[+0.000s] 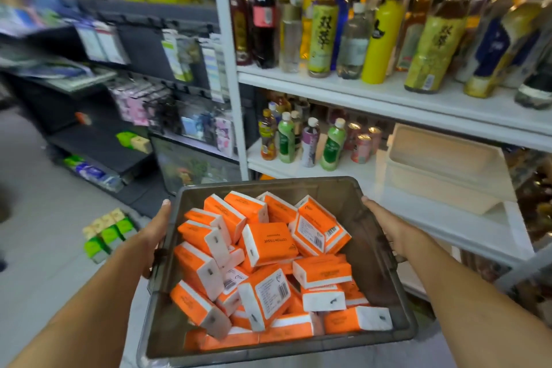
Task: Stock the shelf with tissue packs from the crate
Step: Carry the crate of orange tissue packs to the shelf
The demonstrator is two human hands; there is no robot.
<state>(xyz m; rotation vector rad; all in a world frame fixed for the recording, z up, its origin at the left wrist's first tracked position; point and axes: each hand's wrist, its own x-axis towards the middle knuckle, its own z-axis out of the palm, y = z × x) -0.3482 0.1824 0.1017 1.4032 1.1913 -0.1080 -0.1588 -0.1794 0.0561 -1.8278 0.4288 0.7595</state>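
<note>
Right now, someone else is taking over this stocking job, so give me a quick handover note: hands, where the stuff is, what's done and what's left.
Hands: the left hand grips the left side of the grey crate and the right hand grips its right side, so the crate is held up between them.
Things: the tissue packs lie in a loose orange heap inside the crate, which is in front of the white shelf.
Done: the crate is at the shelving, but no orange pack shows on any shelf.
Left: all the stocking. You will probably need to free a hand first.
</note>
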